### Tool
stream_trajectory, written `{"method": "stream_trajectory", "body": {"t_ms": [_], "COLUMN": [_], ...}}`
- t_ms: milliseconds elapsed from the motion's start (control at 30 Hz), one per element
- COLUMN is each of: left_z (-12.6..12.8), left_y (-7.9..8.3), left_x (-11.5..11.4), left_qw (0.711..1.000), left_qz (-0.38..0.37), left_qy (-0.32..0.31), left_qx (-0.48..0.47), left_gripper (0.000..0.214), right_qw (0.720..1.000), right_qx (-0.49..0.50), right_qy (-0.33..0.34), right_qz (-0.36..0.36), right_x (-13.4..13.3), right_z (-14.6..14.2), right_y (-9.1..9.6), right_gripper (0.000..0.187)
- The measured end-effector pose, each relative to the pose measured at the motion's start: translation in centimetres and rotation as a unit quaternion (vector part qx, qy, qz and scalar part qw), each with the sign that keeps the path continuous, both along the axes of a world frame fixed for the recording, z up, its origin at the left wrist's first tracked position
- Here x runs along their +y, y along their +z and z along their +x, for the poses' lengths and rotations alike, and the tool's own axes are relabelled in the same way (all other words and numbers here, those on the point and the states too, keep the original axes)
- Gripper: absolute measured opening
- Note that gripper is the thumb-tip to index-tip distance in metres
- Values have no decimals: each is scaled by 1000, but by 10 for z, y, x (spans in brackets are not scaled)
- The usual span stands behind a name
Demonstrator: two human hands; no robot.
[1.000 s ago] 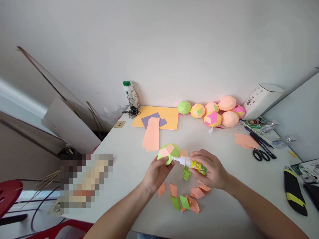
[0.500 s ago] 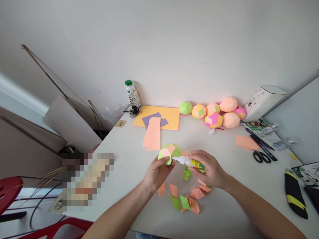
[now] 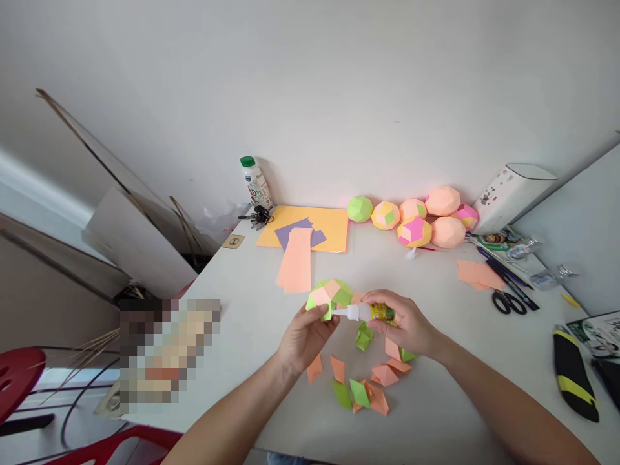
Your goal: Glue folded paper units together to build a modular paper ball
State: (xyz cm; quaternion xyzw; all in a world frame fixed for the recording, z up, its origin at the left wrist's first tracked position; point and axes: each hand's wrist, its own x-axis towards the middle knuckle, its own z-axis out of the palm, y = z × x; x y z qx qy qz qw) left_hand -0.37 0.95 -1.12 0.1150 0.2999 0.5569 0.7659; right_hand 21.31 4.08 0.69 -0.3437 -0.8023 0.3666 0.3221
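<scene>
My left hand (image 3: pixel 307 336) pinches a partly built paper ball (image 3: pixel 339 292) of green and peach facets by its lower edge. In my right hand (image 3: pixel 407 323) is a glue bottle (image 3: pixel 365 312) with a yellow label, lying almost level. Its thin white nozzle points left and meets the green facet beside my left fingertips; whether glue is flowing out I cannot make out. Below the hands lie loose folded peach pieces (image 3: pixel 385 374) and green pieces (image 3: pixel 359 394), with a crumpled-looking green piece (image 3: pixel 363 336) just under the bottle.
Finished paper balls (image 3: pixel 414 231) line the wall. Left of them are a yellow sheet (image 3: pixel 334 229), peach strips (image 3: pixel 298 261), keys (image 3: pixel 261 216) and a green-capped bottle (image 3: pixel 256 183). Scissors (image 3: pixel 508 302), peach paper (image 3: pixel 477 275) and a black-yellow cutter (image 3: pixel 574 374) lie at right.
My right hand has shifted slightly left and the glue bottle has turned a little, more level now. The left hand and the paper ball stay nearly still.
</scene>
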Motion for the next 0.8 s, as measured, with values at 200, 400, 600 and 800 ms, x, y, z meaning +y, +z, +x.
{"method": "stream_trajectory", "body": {"t_ms": [200, 400, 600, 800], "left_z": [0, 2, 3, 2], "left_y": [0, 2, 3, 4], "left_x": [-1, -1, -2, -1], "left_qw": [1000, 1000, 1000, 999], "left_qz": [-2, -17, -26, -4], "left_qy": [5, -6, -6, -28], "left_qx": [5, 0, 4, 28], "left_gripper": [30, 22, 25, 20], "right_qw": [1000, 1000, 999, 997], "right_qx": [4, 18, 11, 24], "right_qy": [-6, -24, -16, 68], "right_qz": [-29, -7, 37, 34], "right_x": [1, 3, 6, 7], "right_z": [3, 2, 2, 4], "right_y": [5, -1, -6, -2], "right_gripper": [24, 26, 25, 30]}}
